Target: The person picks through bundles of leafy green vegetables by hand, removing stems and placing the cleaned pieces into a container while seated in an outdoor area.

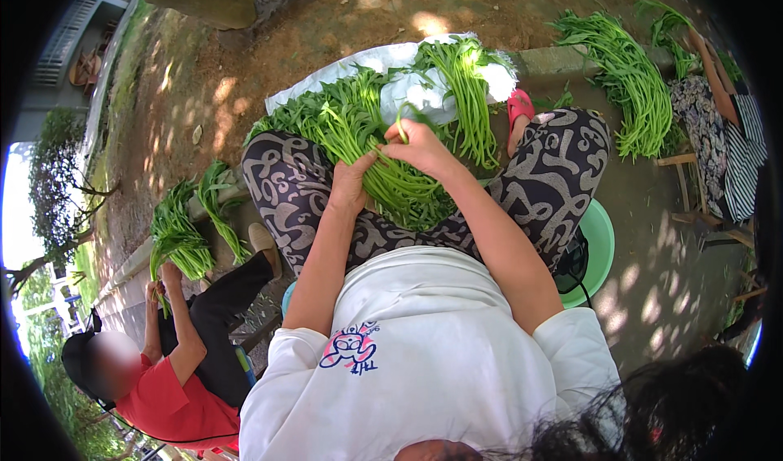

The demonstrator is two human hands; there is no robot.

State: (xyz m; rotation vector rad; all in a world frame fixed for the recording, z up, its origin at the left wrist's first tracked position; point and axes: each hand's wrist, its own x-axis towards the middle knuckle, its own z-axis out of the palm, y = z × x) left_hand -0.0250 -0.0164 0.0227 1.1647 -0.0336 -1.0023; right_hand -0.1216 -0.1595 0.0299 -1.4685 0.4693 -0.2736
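Right hand (420, 149): pinched one curled stem (401, 132) between thumb and fingertips, just above the lap bunch.
Left hand (351, 182): lay at the bunch's edge, 8 o'clock from the right hand, thumb at the stems; whether its hidden fingers gripped anything, I could not tell.
Lap bunch (395, 185): greens resembling water spinach, sprawled between the patterned trouser legs (563, 159) beneath both hands, leaves reaching toward 10 o'clock.
Snapping: a sharp bend or uneven pull might have broken the stem badly.
Slipping: the legs stood wide apart, so loose stems could have slid down between them.
Tangling: a second bunch (471, 106) at 2 o'clock lay near enough to get mixed in.
Covered: much of the white sack (330, 68) at 11 o'clock.
Unclear: the black object (573, 253) in the green basin (603, 245), 4 o'clock, partly behind a leg.
Cut off: the neighbour in stripes (744, 155), 3 o'clock.
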